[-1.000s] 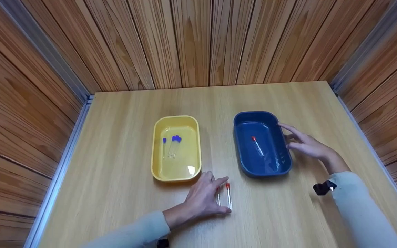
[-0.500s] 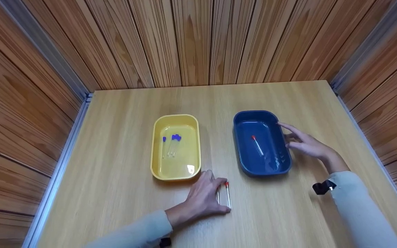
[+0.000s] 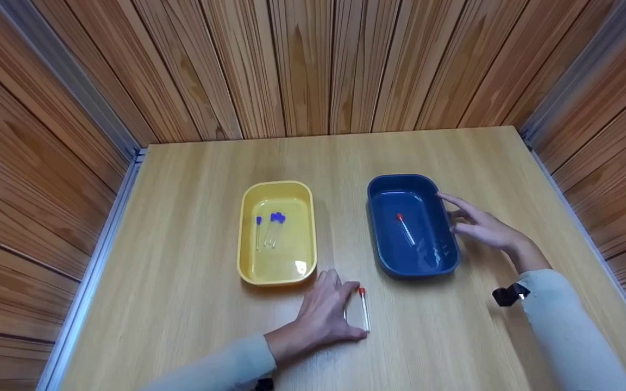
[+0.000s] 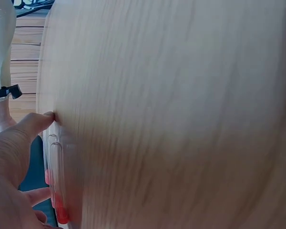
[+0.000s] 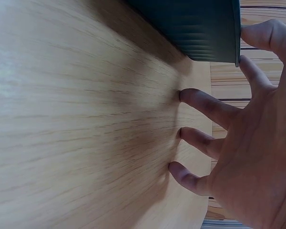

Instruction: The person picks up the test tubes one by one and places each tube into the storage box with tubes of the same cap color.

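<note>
My left hand [image 3: 321, 315] spans a red-capped test tube [image 3: 365, 312] lying on the table, index fingertip at the cap and thumb at the rounded end. A second red-capped test tube [image 4: 57, 167] lies beside it, nearer the palm and mostly hidden by the hand in the head view. At the right, my right hand [image 3: 484, 229] touches the outer side of the blue tray [image 3: 449, 260] with thumb and a fingertip; its other fingers rest on the tabletop in the right wrist view. Inside that tray lies one red-capped test tube [image 3: 406, 231].
A yellow tray [image 3: 277, 274] stands left of the blue one and holds several purple-capped test tubes [image 3: 275, 231]. The wooden tabletop [image 3: 182, 228] is bounded by wood-panelled walls [image 3: 302, 70] at the back and sides, with metal rails along the edges.
My left hand has shifted slightly to the right, and the outer red-capped test tube has moved right with it. The right hand and both trays stay in place.
</note>
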A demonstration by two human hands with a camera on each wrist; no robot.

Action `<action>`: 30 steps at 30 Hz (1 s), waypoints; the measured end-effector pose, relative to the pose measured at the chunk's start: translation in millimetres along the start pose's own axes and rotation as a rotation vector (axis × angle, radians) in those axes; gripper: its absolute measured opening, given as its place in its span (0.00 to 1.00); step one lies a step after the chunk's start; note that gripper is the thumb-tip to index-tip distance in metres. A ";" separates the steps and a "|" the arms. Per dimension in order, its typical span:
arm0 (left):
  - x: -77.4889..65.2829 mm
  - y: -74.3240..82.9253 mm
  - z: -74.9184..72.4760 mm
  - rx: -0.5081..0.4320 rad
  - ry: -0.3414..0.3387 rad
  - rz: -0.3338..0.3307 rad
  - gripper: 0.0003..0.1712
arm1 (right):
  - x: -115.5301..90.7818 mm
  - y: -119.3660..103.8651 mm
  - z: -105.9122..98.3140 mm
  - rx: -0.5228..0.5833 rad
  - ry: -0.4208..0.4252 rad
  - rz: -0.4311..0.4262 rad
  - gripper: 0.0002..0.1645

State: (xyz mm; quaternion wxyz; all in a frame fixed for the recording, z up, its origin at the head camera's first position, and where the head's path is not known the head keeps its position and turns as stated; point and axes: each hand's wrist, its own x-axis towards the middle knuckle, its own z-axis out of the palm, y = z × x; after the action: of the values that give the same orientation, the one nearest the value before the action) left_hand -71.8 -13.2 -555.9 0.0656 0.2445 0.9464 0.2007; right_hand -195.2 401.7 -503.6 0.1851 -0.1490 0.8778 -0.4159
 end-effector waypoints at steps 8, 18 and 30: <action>2.1 1.7 1.4 -0.001 -0.018 -0.013 0.52 | 1.7 -1.2 -1.5 0.003 -0.009 -0.003 0.47; 2.0 2.2 2.0 -0.025 -0.027 -0.036 0.51 | 2.4 -2.5 -2.3 0.008 -0.014 -0.002 0.47; 2.1 6.2 -10.2 -0.134 -0.032 -0.050 0.51 | 0.9 -0.9 -0.6 0.019 -0.023 0.023 0.46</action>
State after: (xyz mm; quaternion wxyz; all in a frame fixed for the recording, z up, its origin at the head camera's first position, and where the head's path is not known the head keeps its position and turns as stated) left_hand -73.2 -10.7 -544.1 0.1018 0.2190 0.9355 0.2580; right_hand -196.2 401.2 -502.7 0.2015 -0.1417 0.8733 -0.4203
